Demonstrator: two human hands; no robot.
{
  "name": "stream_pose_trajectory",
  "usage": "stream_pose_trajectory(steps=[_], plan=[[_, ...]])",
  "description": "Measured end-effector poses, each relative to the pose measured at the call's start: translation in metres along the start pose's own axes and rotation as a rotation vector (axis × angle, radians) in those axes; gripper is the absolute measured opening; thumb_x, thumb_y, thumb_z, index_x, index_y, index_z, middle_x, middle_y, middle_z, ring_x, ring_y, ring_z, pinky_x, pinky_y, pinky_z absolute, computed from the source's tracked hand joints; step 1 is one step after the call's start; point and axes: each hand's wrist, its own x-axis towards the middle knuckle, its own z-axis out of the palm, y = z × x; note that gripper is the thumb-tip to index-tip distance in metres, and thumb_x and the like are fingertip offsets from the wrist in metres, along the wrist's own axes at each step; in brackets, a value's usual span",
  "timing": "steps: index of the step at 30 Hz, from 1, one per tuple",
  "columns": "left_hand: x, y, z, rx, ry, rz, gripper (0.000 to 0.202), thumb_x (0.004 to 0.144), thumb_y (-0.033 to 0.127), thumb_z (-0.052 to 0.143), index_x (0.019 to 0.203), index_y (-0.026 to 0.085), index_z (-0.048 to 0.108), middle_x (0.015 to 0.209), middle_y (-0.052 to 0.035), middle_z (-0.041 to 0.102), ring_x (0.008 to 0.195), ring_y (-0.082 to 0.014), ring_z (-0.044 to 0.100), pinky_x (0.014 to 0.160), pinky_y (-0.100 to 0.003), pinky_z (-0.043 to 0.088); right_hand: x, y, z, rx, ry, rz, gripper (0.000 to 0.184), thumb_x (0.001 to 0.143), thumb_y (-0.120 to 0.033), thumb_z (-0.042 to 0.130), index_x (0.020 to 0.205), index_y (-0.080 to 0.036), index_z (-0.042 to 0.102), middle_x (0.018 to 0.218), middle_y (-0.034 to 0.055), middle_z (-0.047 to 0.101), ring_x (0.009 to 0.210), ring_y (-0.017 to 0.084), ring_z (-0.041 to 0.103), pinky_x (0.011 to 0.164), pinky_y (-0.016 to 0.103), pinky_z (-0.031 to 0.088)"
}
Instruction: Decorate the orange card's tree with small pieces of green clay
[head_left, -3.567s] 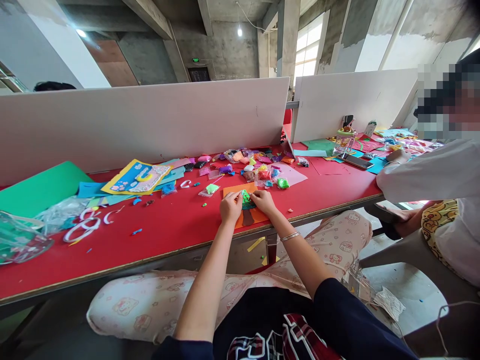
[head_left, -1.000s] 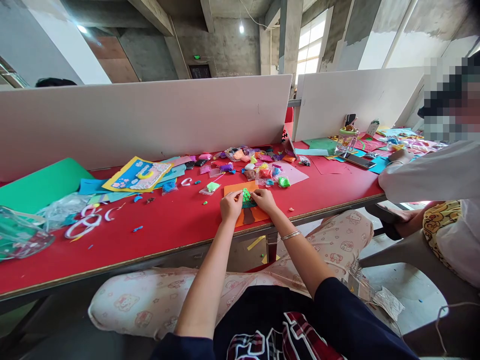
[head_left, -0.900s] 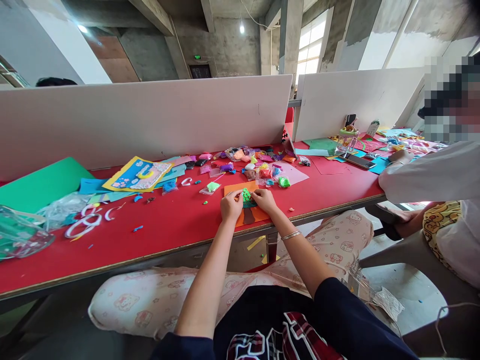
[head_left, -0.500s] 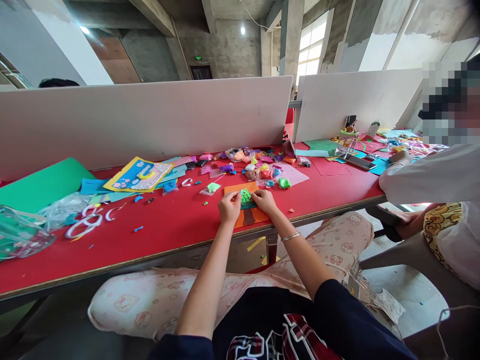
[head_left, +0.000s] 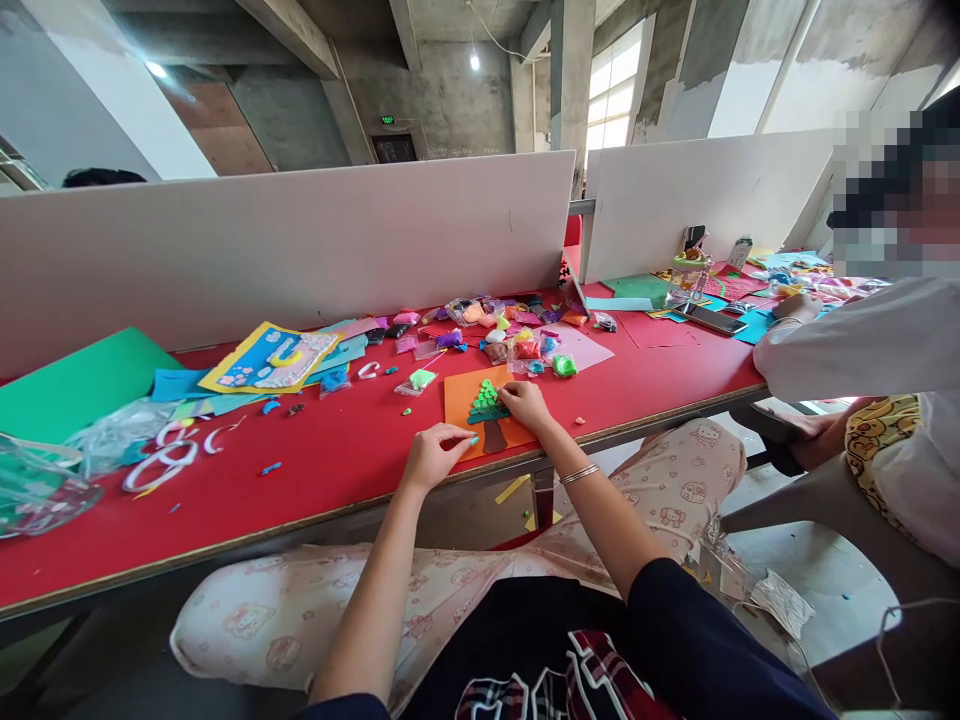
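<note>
An orange sheet [head_left: 459, 392] lies near the table's front edge. On it is a tree picture [head_left: 487, 402] with bright green round pieces at the top, darker green below and a brown trunk. My left hand [head_left: 436, 456] is at the sheet's lower left corner, thumb and finger pinched together. A tiny teal spot shows at its fingertips; whether that is a held bit or a nail is unclear. My right hand [head_left: 526, 404] touches the tree's right side with closed fingers, and what they may hold is hidden.
Packets of coloured clay [head_left: 525, 345] are heaped at the back. White-handled scissors [head_left: 161, 465], a clear plastic jar [head_left: 45, 490] and a decorated blue card [head_left: 270, 358] are on the left. A phone [head_left: 712, 318] lies on the right, near a co-worker's white sleeve [head_left: 832, 320].
My left hand has moved off the tree, left and toward me, uncovering more of the orange sheet. My right hand stays at the tree's right side. The view has shifted slightly.
</note>
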Motion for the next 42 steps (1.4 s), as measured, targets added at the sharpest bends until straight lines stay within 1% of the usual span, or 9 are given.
stream_pose_trajectory(steps=[3,7,11,17,23,28,32,36,42], plan=[[-0.001,-0.001,-0.002,-0.081,-0.084,-0.02,0.02,0.077,0.039,0.066,0.077,0.023,0.076,0.081,-0.0074,0.074,0.073,-0.019,0.069,0.068,-0.029,0.058,0.0,0.0,-0.001,-0.01,-0.002,-0.006,0.032,0.087,-0.032,0.052,0.061,-0.016,0.06,0.06,0.0031,0.06,0.057,0.012,0.048,0.052,0.023,0.027],[-0.004,-0.005,-0.008,-0.145,-0.092,-0.093,0.022,0.073,0.041,0.069,0.08,0.021,0.076,0.082,-0.0076,0.073,0.074,-0.0182,0.068,0.063,-0.027,0.055,0.0,0.001,0.0,-0.013,-0.005,-0.007,0.03,0.086,-0.031,0.052,0.064,-0.015,0.064,0.064,0.0042,0.063,0.059,0.012,0.05,0.054,0.024,0.029],[-0.005,-0.005,-0.012,-0.108,-0.13,-0.11,0.017,0.069,0.034,0.072,0.079,0.021,0.077,0.08,-0.0065,0.072,0.071,-0.0167,0.065,0.064,-0.027,0.053,0.0,0.001,0.0,-0.015,-0.007,-0.014,0.031,0.086,-0.032,0.052,0.065,-0.015,0.066,0.063,0.0045,0.063,0.06,0.013,0.05,0.055,0.024,0.03],[-0.005,0.0,-0.011,-0.081,-0.155,-0.124,0.018,0.071,0.029,0.068,0.085,0.023,0.077,0.087,-0.0064,0.071,0.082,-0.0187,0.066,0.077,-0.031,0.054,0.0,0.0,0.0,-0.018,-0.005,-0.016,0.031,0.085,-0.033,0.051,0.065,-0.015,0.065,0.063,0.0038,0.062,0.059,0.012,0.048,0.055,0.024,0.029],[-0.008,0.004,-0.013,-0.06,-0.178,-0.115,0.022,0.073,0.026,0.059,0.086,0.021,0.076,0.089,-0.0067,0.071,0.085,-0.0206,0.067,0.082,-0.035,0.055,0.0,0.001,0.001,-0.009,-0.013,-0.013,0.03,0.085,-0.032,0.05,0.066,-0.015,0.066,0.065,0.0044,0.064,0.059,0.012,0.05,0.056,0.024,0.031],[-0.01,0.005,-0.019,-0.203,-0.166,-0.134,0.04,0.064,0.014,0.05,0.096,0.018,0.073,0.099,-0.0073,0.072,0.095,-0.0224,0.068,0.089,-0.037,0.056,0.0,0.001,0.0,-0.001,-0.011,-0.008,0.031,0.085,-0.032,0.05,0.063,-0.015,0.063,0.063,0.004,0.062,0.058,0.012,0.049,0.054,0.024,0.029],[-0.011,0.004,-0.019,-0.159,-0.142,-0.149,0.04,0.063,0.013,0.049,0.095,0.017,0.072,0.098,-0.0078,0.072,0.099,-0.0244,0.067,0.097,-0.043,0.053,0.0,0.002,0.001,0.003,0.002,-0.019,0.032,0.085,-0.032,0.05,0.06,-0.015,0.059,0.059,0.0029,0.059,0.056,0.011,0.047,0.053,0.024,0.027],[-0.013,0.001,-0.015,-0.145,-0.14,-0.13,0.041,0.063,0.013,0.048,0.096,0.017,0.071,0.1,-0.0083,0.071,0.099,-0.0241,0.068,0.093,-0.041,0.056,0.001,0.002,0.002,0.004,0.011,-0.024,0.032,0.085,-0.032,0.051,0.058,-0.015,0.058,0.058,0.0028,0.059,0.056,0.012,0.046,0.053,0.024,0.027],[-0.015,0.004,-0.017,-0.05,-0.173,-0.079,0.036,0.064,0.015,0.048,0.089,0.019,0.074,0.097,-0.0072,0.07,0.094,-0.0225,0.067,0.09,-0.039,0.056,0.002,0.004,0.003,-0.004,0.004,-0.018,0.032,0.085,-0.033,0.05,0.06,-0.015,0.061,0.06,0.0032,0.06,0.057,0.012,0.047,0.054,0.024,0.028]])
